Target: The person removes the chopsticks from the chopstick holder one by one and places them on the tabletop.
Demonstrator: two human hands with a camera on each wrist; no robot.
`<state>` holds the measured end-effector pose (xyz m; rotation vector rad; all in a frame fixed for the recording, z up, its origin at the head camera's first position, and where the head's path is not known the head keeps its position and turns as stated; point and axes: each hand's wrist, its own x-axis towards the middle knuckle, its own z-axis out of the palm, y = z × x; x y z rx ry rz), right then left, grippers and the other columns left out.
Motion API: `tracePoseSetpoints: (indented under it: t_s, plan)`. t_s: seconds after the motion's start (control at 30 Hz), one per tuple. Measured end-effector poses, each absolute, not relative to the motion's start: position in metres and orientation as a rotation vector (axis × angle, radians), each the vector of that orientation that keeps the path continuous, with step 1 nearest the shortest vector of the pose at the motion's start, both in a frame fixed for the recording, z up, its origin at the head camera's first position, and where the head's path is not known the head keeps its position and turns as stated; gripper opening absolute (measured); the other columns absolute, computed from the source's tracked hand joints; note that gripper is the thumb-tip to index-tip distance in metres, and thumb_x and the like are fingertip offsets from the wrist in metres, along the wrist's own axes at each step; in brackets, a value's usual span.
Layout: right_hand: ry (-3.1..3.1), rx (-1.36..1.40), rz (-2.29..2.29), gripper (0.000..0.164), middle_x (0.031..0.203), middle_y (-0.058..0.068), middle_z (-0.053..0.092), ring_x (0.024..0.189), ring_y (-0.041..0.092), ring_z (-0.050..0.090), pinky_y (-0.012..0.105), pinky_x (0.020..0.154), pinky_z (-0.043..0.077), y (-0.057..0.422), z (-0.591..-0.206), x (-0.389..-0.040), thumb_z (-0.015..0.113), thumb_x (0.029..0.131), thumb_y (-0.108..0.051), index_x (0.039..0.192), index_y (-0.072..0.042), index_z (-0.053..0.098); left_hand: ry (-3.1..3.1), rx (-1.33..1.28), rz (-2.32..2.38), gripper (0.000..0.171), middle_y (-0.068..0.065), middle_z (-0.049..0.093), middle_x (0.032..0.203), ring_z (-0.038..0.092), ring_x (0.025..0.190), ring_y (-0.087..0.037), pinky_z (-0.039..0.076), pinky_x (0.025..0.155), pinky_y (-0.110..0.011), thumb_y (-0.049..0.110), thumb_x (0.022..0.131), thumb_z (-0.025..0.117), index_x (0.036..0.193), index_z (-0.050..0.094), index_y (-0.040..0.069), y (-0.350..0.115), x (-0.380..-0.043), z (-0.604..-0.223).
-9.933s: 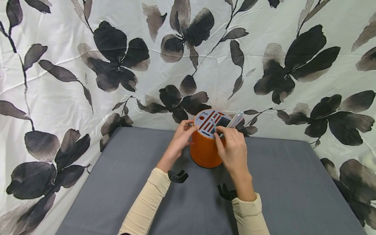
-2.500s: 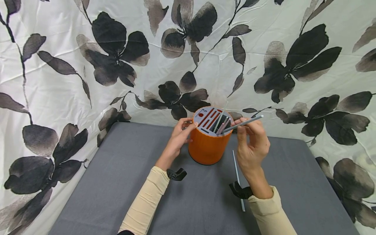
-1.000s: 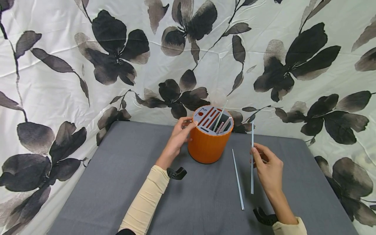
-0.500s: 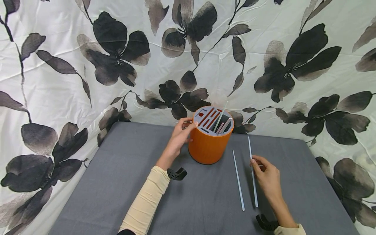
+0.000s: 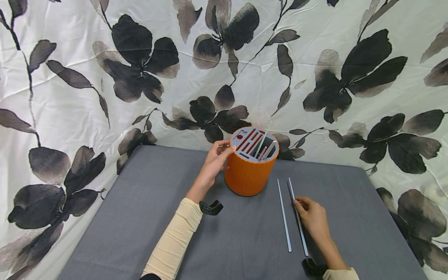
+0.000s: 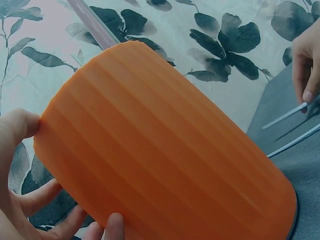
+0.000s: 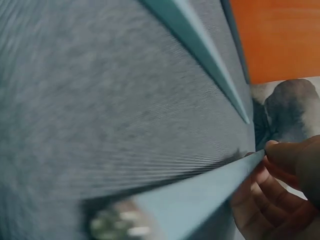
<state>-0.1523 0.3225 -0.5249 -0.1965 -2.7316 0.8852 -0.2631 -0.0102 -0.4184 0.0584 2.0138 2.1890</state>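
Observation:
A round orange knife block (image 5: 248, 179) with a slotted grey top stands at the back middle of the table. My left hand (image 5: 212, 162) holds its left side, thumb at the rim and fingers on the wall. A pale green stick (image 5: 265, 137) and several shorter pinkish ones lean in its large opening. With thumb and fingers, my right hand (image 5: 313, 217) pinches a long thin pale-blue stick (image 5: 301, 233) low over the table. In the right wrist view, that stick (image 7: 200, 200) has its near end close to the camera. A similar pale-blue stick (image 5: 284, 215) lies to its left.
Grey cloth covers the table (image 5: 157, 233). Behind it hangs a white curtain (image 5: 259, 85) with dark flowers, close to the back of the knife block. A black wrist mount (image 5: 313, 267) sits beneath the right wrist, near the held stick's lower end.
A first stick appeared on the table, then my right hand carried a second from the knife block rightward, lowering it beside the first. My left hand stays on the block.

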Motion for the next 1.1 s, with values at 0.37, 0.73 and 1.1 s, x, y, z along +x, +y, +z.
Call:
tracePoseSetpoints:
  t_s: [0.37, 0.73, 1.1]
  plan:
    - [-2.828, -0.227, 0.859, 0.023, 0.08, 0.01, 0.075, 0.055, 0.012, 0.057, 0.029, 0.053, 0.045, 0.32, -0.529, -0.157, 0.07, 0.1, -0.021, 0.114, -0.002, 0.074, 2.02, 0.053, 2.189, 0.05, -0.009, 0.053, 0.143, 0.056, 0.122, -0.022, 0.057, 0.083, -0.044, 0.046, 0.098, 0.071, 0.14, 0.055, 0.024, -0.011, -0.263, -0.42]
    - [-2.816, -0.218, 0.775, 0.015, 0.071, 0.004, 0.067, 0.061, 0.018, 0.054, 0.035, 0.057, 0.04, 0.317, -0.532, -0.158, 0.072, 0.098, -0.017, 0.106, -0.004, 0.073, 2.024, 0.047, 2.186, 0.052, -0.008, 0.052, 0.144, 0.056, 0.123, -0.023, 0.056, 0.088, -0.049, 0.047, 0.097, 0.072, 0.141, 0.054, 0.025, -0.011, -0.263, -0.42]
    - [-2.553, -0.157, 0.851, 0.011, 0.087, 0.012, 0.075, 0.072, 0.019, 0.068, 0.021, 0.057, 0.046, 0.312, -0.517, -0.161, 0.072, 0.099, -0.012, 0.106, -0.004, 0.076, 2.014, 0.06, 2.191, 0.051, -0.009, 0.052, 0.144, 0.057, 0.122, -0.023, 0.056, 0.085, -0.046, 0.045, 0.097, 0.072, 0.141, 0.054, 0.025, -0.009, -0.262, -0.419]
